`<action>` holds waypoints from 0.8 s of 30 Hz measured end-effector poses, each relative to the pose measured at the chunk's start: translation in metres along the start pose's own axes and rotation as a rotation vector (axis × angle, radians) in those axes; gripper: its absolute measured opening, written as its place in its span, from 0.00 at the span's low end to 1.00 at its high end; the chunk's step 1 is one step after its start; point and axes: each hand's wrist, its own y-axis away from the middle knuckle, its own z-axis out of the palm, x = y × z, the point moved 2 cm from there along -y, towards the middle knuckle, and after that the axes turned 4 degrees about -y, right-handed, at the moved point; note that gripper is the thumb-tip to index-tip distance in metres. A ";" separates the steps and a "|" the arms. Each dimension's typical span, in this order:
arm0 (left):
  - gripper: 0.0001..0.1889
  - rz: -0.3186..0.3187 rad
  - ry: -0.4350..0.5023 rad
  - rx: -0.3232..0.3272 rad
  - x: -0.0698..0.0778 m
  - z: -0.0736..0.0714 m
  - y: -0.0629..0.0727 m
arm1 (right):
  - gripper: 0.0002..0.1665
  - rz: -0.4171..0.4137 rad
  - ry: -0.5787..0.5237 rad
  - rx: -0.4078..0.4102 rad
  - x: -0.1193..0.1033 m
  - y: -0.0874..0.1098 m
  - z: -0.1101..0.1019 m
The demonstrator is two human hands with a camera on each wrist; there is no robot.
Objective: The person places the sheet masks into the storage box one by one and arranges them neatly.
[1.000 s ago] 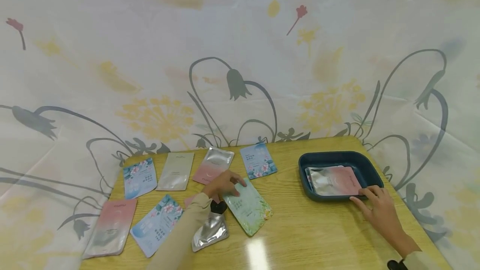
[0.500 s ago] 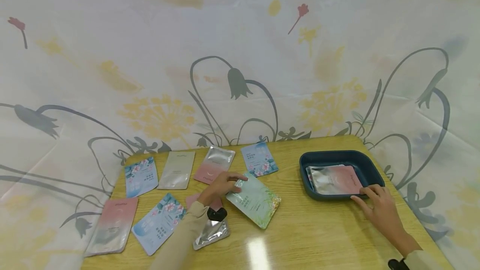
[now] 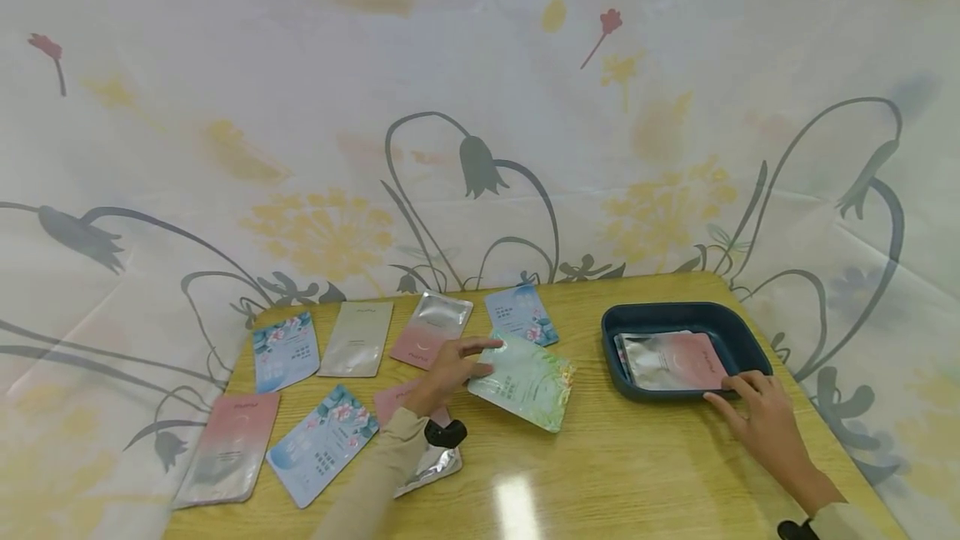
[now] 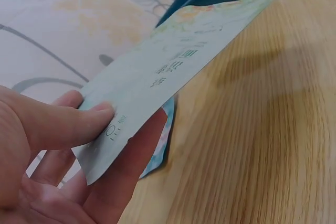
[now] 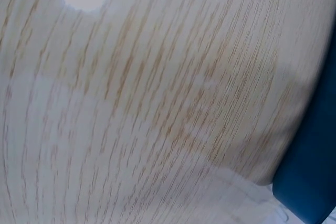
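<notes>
In the head view, my left hand (image 3: 453,373) pinches a pale green sheet mask packet (image 3: 525,377) by one corner, near the table's middle. The left wrist view shows my thumb on the printed face of this packet (image 4: 152,72) and fingers beneath; it slants up off the table. At the right, my right hand (image 3: 768,419) grips the near rim of a dark blue tray (image 3: 652,395), fingers over the edge and thumb outside. A pink-and-silver packet (image 3: 671,361) lies on others in the tray. Only the tray's outer wall (image 5: 315,145) shows in the right wrist view; the hand is out of it.
Several packets lie left of the tray: blue floral ones (image 3: 322,448), a beige one (image 3: 356,340), and pink-silver ones (image 3: 228,452). My left forearm partly covers one silver packet (image 3: 435,469). A patterned cloth (image 3: 480,107) hangs behind the wooden table (image 3: 600,473).
My left hand has lifted the green packet from the table and shifted it slightly right, its far end turning toward the tray. The right hand stays at the tray's rim.
</notes>
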 end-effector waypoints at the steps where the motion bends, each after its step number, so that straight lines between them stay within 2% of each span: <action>1: 0.20 0.006 0.005 0.008 0.001 0.001 0.000 | 0.20 0.000 0.002 -0.001 0.001 0.000 0.000; 9: 0.18 0.036 -0.008 0.059 0.007 0.010 0.001 | 0.20 -0.005 0.010 0.000 0.004 0.000 0.001; 15: 0.19 0.061 0.067 0.030 0.011 0.019 0.000 | 0.18 -0.012 -0.003 0.010 0.000 -0.001 -0.001; 21: 0.22 0.041 0.157 0.004 0.018 0.031 -0.005 | 0.17 -0.017 -0.008 0.023 0.000 0.000 0.000; 24: 0.24 0.055 0.167 -0.007 0.022 0.038 -0.008 | 0.17 -0.019 -0.012 0.025 0.000 -0.001 0.000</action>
